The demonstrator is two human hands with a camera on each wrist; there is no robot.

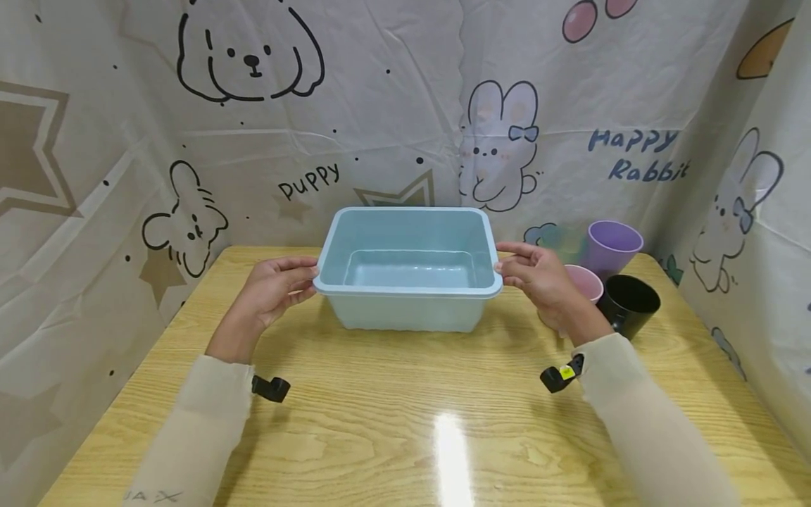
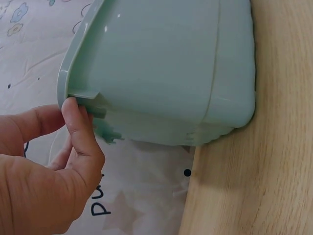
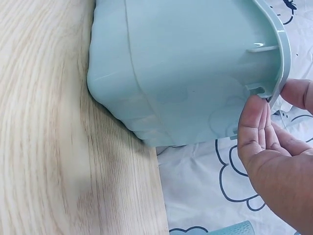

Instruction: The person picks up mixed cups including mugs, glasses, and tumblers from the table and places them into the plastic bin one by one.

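A light blue-green plastic storage bin (image 1: 405, 310) sits toward the back of the wooden table, its open top facing up and nothing inside. My left hand (image 1: 274, 287) pinches the rim at its left end, thumb on one side and fingertips tucked beneath, as the left wrist view (image 2: 49, 171) shows. At the opposite end my right hand (image 1: 538, 278) grips the rim the same way, fingers under the lip and thumb outside it in the right wrist view. The bin's base (image 3: 117, 110) is at the tabletop in both wrist views.
Right of the bin stand a purple cup (image 1: 613, 246), a pink cup (image 1: 584, 282) partly behind my right hand, a black cup (image 1: 630, 306) and a pale green translucent one (image 1: 564, 241). A printed curtain (image 1: 393, 105) hangs behind the wooden table (image 1: 355, 408) and along its sides.
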